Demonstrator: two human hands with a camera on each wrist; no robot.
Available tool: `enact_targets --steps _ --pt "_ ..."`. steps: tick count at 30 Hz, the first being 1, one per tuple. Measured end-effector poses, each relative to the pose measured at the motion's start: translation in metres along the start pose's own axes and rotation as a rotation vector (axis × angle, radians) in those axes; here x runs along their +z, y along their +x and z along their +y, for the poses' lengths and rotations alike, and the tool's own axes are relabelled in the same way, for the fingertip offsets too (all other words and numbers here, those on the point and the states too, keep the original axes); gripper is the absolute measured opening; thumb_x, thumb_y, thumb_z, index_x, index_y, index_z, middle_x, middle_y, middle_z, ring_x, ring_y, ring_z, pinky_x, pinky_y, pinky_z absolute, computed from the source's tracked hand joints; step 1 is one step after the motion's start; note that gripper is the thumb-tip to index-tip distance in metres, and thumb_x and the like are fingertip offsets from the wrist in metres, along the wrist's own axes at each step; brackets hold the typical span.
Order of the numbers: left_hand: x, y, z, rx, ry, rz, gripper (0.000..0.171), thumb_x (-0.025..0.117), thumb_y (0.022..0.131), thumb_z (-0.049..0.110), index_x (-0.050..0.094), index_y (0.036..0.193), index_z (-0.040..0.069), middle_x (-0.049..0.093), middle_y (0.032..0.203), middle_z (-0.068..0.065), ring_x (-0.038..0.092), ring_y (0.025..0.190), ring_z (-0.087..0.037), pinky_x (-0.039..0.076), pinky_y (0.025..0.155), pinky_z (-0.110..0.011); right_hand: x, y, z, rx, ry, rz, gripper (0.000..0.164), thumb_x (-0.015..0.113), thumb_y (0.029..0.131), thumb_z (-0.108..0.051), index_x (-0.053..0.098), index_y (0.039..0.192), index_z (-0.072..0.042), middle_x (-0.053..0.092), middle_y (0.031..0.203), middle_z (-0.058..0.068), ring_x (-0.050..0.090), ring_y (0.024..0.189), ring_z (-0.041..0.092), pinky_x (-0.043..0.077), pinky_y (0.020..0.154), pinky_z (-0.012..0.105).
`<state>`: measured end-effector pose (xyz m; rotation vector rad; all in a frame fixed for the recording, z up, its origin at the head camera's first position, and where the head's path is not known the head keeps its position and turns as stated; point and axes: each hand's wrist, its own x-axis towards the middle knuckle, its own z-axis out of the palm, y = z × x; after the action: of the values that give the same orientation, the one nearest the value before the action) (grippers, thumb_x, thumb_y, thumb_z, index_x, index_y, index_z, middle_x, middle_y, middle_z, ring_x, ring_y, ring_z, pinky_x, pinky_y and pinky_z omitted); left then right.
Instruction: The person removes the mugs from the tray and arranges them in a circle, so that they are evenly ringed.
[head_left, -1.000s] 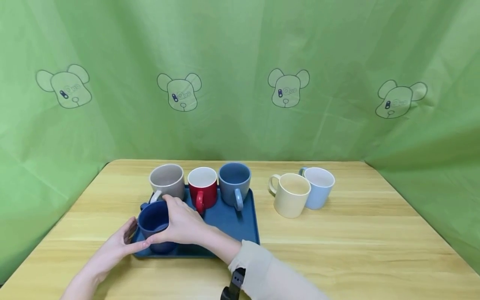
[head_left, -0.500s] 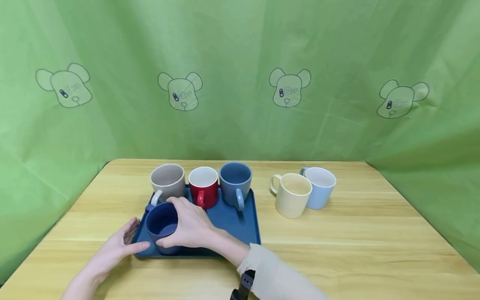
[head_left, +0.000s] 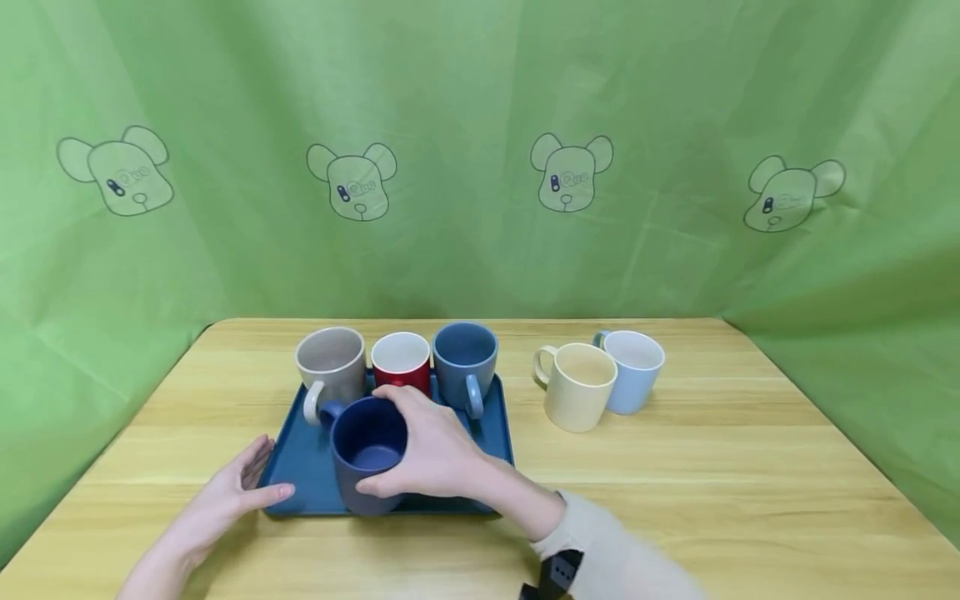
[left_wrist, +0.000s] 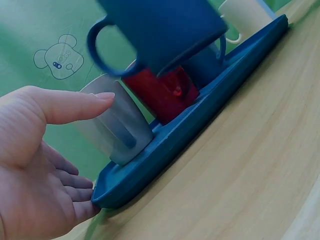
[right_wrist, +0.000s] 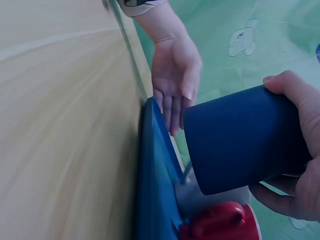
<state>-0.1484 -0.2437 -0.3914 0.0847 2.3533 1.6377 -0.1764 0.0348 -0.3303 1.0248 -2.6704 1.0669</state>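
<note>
My right hand [head_left: 435, 446] grips a dark blue mug [head_left: 352, 479] by its rim and side, thumb nearest me. In the left wrist view the mug [left_wrist: 162, 32] hangs above the blue tray [head_left: 296, 479], its handle pointing away from my right hand. My left hand [head_left: 232, 498] lies with loose, straight fingers at the tray's left edge, fingertips at the corner in the left wrist view. Along the tray's back stand a grey mug [head_left: 341, 383], a red mug [head_left: 416, 377] with a white inside, partly hidden by my right hand, and a slate-blue mug [head_left: 452, 379].
On the wooden table [head_left: 720, 475], right of the tray, a cream mug [head_left: 573, 404] stands in front of a light blue mug [head_left: 636, 383], overlapping it in the head view. A green cloth [head_left: 465, 250] with bear-head drawings hangs behind and at both sides.
My right hand has carried the dark blue mug rightward, away from my left hand, and it now covers part of the red mug. My left hand has stayed at the tray's edge.
</note>
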Motion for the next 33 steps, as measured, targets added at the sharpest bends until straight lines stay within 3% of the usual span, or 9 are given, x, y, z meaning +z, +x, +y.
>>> enact_targets --steps 7,16,22,33 --pt "-0.001 -0.001 0.001 0.005 -0.005 -0.008 0.094 0.064 0.086 0.015 -0.007 0.142 -0.012 -0.001 0.149 -0.032 0.001 0.136 -0.046 0.007 0.108 -0.052 -0.029 -0.029 0.015 0.086 -0.029 0.04 0.083 0.084 0.055 -0.045 0.049 0.125 -0.019 0.055 0.11 -0.006 0.053 0.096 0.009 0.048 0.08 0.032" --pt "-0.001 0.0 0.0 0.006 -0.008 -0.008 0.093 0.064 0.087 0.015 -0.006 0.142 -0.012 0.0 0.148 -0.032 0.002 0.136 -0.046 0.007 0.108 -0.053 -0.063 -0.07 0.037 0.216 -0.049 0.116 0.089 0.087 0.051 -0.039 0.049 0.128 -0.012 0.057 0.115 0.001 0.055 0.098 0.016 0.048 0.082 0.038" --pt "-0.004 -0.001 0.0 -0.009 0.003 -0.009 0.093 0.063 0.087 0.017 -0.007 0.142 -0.011 0.0 0.149 -0.031 0.002 0.136 -0.046 0.008 0.108 -0.053 -0.089 -0.102 0.057 0.261 -0.13 0.2 0.086 0.087 0.052 -0.04 0.051 0.125 -0.01 0.059 0.111 0.005 0.058 0.094 0.02 0.049 0.078 0.04" --pt "-0.005 -0.003 0.0 0.015 0.008 -0.003 0.091 0.063 0.088 0.016 -0.005 0.143 -0.011 0.003 0.149 -0.031 0.006 0.136 -0.046 0.01 0.106 -0.052 -0.134 -0.163 0.082 0.441 -0.276 0.279 0.092 0.086 0.055 -0.043 0.045 0.127 -0.003 0.057 0.115 0.022 0.057 0.097 0.039 0.048 0.074 0.055"
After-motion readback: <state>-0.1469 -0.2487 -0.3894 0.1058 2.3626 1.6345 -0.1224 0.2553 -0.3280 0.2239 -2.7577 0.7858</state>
